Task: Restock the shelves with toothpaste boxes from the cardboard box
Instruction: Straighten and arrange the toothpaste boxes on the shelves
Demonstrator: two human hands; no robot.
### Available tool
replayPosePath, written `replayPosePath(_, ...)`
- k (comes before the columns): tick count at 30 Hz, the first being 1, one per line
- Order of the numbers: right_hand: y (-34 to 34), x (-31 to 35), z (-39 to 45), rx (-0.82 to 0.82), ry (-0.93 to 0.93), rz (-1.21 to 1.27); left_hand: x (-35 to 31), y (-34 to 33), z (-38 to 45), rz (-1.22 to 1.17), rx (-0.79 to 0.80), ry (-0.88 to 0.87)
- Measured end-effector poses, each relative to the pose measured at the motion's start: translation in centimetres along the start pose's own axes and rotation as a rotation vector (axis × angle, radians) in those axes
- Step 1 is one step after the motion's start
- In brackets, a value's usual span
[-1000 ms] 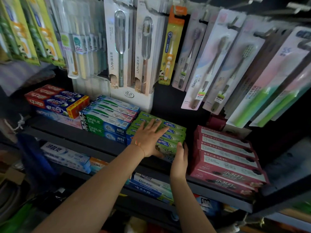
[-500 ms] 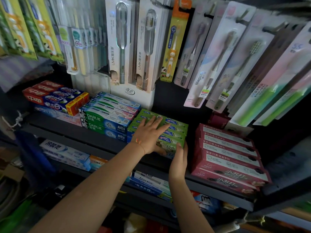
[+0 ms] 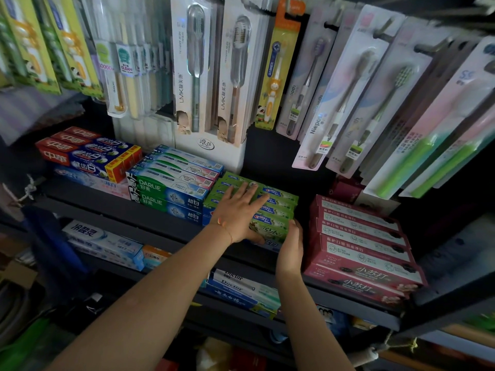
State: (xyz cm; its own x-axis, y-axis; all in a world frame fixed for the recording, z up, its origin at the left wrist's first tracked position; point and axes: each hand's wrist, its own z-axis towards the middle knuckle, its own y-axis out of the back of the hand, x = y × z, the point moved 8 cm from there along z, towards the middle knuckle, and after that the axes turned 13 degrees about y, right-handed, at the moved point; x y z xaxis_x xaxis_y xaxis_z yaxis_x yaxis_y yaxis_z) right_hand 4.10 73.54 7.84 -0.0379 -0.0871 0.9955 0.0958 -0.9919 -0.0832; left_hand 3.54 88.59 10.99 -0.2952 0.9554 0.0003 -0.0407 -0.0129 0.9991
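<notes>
While the left hand [image 3: 237,215] lies flat on top of the green toothpaste boxes [image 3: 278,210], fingers straight and spread, thumb tucked at the front face, the right hand [image 3: 290,247] stands edge-on against the stack's right end, fingers straight, gripping nothing. Step looks like squaring the stack on the shelf [image 3: 171,231]. To do it well: press down lightly with the left palm so the top box doesn't skate, nudge the end inward with the right until ends line up, fronts flush with the shelf lip. The stack touches the Darlie boxes [image 3: 171,194] on its left (no slack there), so any shift goes back or right. A dark gap sits between the green stack and the red boxes [image 3: 359,250], enough for the right hand. Hanging toothbrush packs [image 3: 235,76] overhang the rear, so keep hands low. Cardboard box not in view.
</notes>
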Motion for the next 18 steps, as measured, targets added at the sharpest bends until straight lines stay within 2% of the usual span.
replayPosePath(7, 0.0, 0.3, 0.9, -0.051, -0.061, 0.049, -0.1, 0.0, 0.0, -0.011, 0.005, -0.01)
replayPosePath(12, -0.6, 0.4, 2.1, -0.013, -0.146, 0.12, -0.2, -0.1, 0.1, 0.003, 0.007, -0.006)
replayPosePath(18, -0.9, 0.9, 2.2, 0.015, -0.115, 0.089, -0.2, -0.1, -0.1, -0.011, 0.017, -0.009)
